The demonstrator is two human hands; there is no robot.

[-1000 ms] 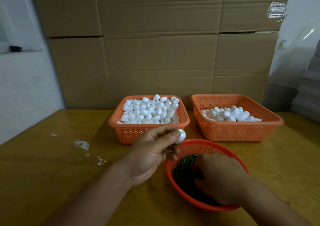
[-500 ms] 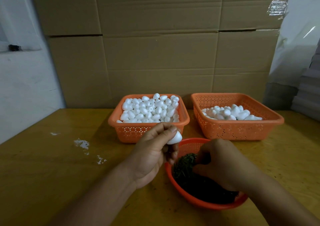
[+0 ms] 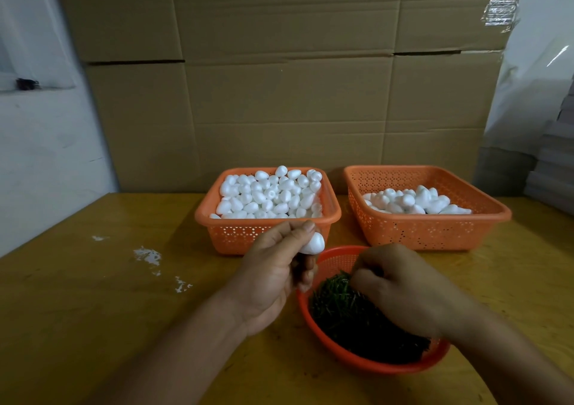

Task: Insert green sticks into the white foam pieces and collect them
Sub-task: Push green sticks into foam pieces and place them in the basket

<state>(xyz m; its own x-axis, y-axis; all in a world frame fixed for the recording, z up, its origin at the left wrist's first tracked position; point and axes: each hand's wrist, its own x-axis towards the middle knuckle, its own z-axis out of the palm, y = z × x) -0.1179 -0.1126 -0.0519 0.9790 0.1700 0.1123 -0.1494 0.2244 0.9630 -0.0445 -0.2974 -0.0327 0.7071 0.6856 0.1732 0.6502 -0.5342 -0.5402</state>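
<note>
Head view — left hand (image 3: 273,268) pinches a foam piece (image 3: 313,244); right hand (image 3: 400,286) curled over green sticks (image 3: 348,314), grasp hidden.

No text, label, brand, number or sign can be read anywhere in the view. The cardboard (image 3: 279,78) at twelve o'clock bears no legible print, and the shiny tape patch (image 3: 500,11) at one o'clock shows only glare. The orange baskets (image 3: 427,230) carry only a punched hole pattern, with no lettering.
</note>
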